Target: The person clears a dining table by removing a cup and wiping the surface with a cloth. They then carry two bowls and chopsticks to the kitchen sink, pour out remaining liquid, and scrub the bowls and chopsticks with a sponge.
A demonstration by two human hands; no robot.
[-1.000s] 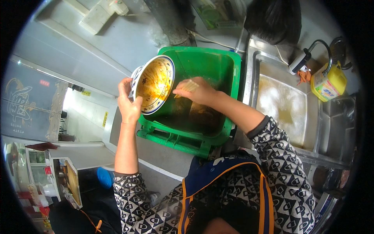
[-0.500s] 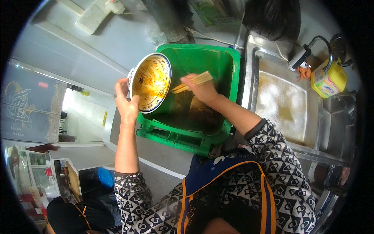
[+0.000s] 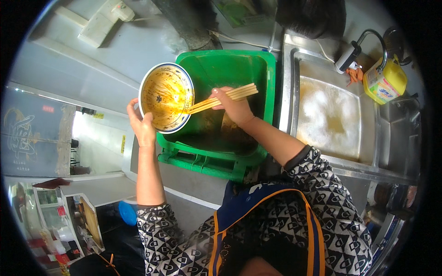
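My left hand (image 3: 143, 124) grips the near-left rim of a white bowl (image 3: 166, 97) with a blue-edged, patterned inside. Orange-brown sauce smears coat the bowl, which is tilted over the left side of a green bin (image 3: 184, 152). Several wooden chopsticks (image 3: 225, 98) are bunched in my closed right hand (image 3: 235, 108). Their left tips reach the bowl's lower right inside. Under my right hand the bin stands open, with dark brown waste inside that I cannot make out clearly.
Right of the bin is a steel sink (image 3: 329, 122) holding foamy, brownish water. A yellow jug (image 3: 386, 83) stands by its far right corner, beside a black hose. A blue round basin (image 3: 127, 213) and a person in black (image 3: 94, 267) are at lower left.
The bowl has turned to face me more and shifted slightly left. The chopsticks' tips have moved left, from beside the bowl to its inside.
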